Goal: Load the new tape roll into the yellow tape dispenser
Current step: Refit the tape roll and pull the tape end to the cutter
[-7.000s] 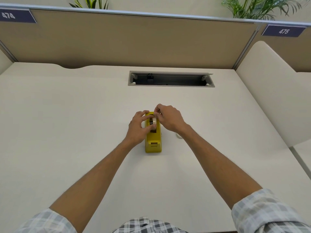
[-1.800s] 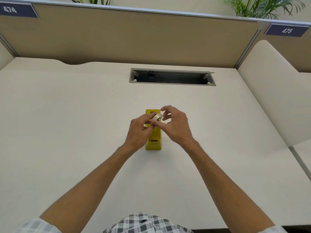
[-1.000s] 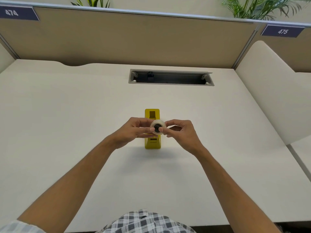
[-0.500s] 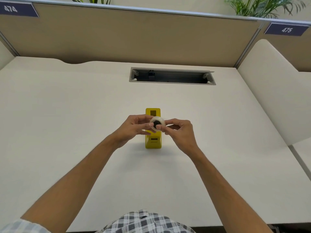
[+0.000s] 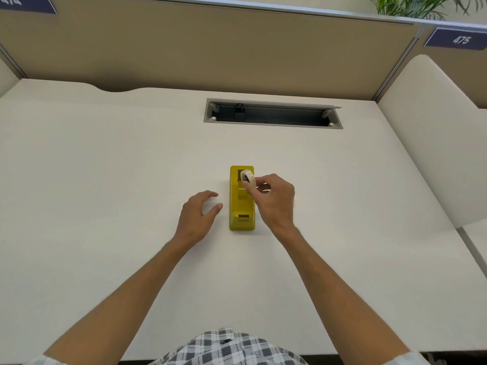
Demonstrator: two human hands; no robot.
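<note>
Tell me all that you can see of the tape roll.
The tape roll is a small ring of pale cream tape with a dark core. The right hand pinches it at its lower edge and holds it on edge, tilted, over the far end of the yellow dispenser. Whether it touches the dispenser is unclear.

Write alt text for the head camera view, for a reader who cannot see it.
A person's right hand pinches a cream tape roll over the far end of a yellow plastic tape dispenser on a pale desk. The left hand hovers open beside the dispenser, apart from it. A grey cable slot lies behind.
</note>
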